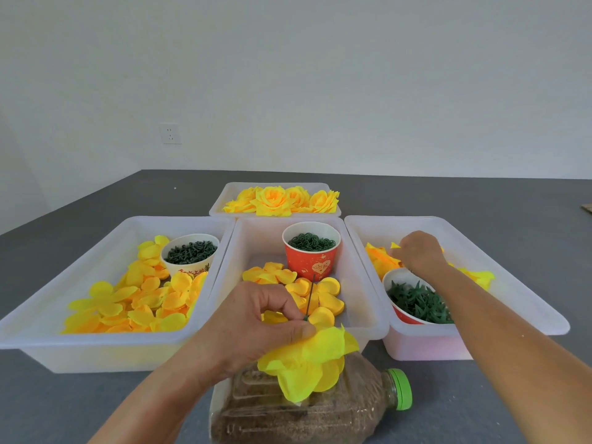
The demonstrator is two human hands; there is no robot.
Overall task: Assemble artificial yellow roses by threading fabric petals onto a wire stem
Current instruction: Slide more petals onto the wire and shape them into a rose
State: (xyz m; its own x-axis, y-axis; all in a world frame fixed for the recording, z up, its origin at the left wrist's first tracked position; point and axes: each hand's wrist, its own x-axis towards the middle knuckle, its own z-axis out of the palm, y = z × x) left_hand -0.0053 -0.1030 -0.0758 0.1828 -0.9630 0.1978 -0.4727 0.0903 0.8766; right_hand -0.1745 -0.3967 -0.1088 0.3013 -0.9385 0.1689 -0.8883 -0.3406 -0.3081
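Our left hand point(256, 318) pinches the stem point(309, 298) and threaded petals point(312, 363); our right hand point(418, 251), fingers curled, grips a petal point(381, 259) in the right tray point(512, 283).

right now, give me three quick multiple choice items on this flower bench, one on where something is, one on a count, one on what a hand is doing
1. Where are the finished roses?
A. far tray
B. left tray
C. on the bottle

2. How many paper cups are in the trays?
A. two
B. three
C. five

3. What is the left hand doing?
A. lying flat on the table
B. pinching the wire stem with petals on it
C. holding a cup

Answers
1. A: the roses fill the far tray behind the other three.
2. B: white cup, red cup, right cup.
3. B: thumb and finger meet at the wire stem, above the threaded petals.
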